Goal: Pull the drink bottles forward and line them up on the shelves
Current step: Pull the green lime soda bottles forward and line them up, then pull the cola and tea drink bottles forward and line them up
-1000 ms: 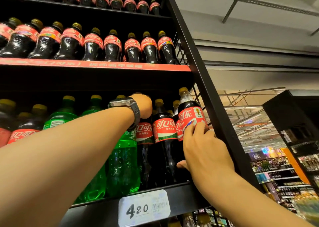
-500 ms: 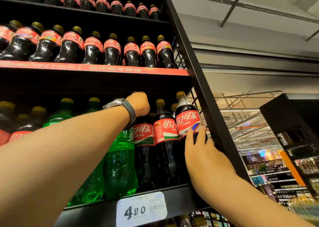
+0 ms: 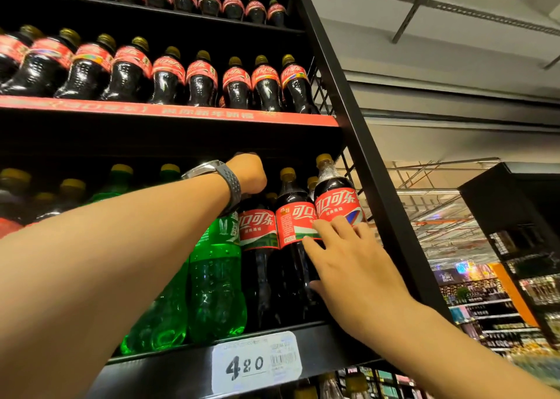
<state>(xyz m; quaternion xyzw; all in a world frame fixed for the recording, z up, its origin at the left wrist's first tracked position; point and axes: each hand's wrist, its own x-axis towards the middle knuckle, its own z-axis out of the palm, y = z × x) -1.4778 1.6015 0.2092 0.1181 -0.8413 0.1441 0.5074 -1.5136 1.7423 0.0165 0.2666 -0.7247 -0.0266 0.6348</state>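
On the shelf (image 3: 169, 371) stand green soda bottles (image 3: 216, 277) and dark cola bottles with red labels. My left hand (image 3: 249, 172), with a watch on its wrist, is curled over the top of the third cola bottle from the right (image 3: 257, 225), and that bottle's cap is hidden under it. My right hand (image 3: 348, 265) lies with spread, fairly straight fingers on the front of the rightmost cola bottle (image 3: 336, 201), its thumb low on the left. The index fingertip reaches onto the label of the neighbouring cola bottle (image 3: 291, 198).
A black upright post (image 3: 363, 156) closes the shelf on the right, close to my right hand. Above, a red-edged shelf (image 3: 181, 113) carries a row of smaller cola bottles (image 3: 200, 80). A white price tag (image 3: 257, 362) reads 4.20. Store aisles show far right.
My right hand has gone from wrapping the rightmost cola bottle to lying across its front with fingers spread. That bottle now stands upright at the shelf front. My left hand stays on its bottle top.
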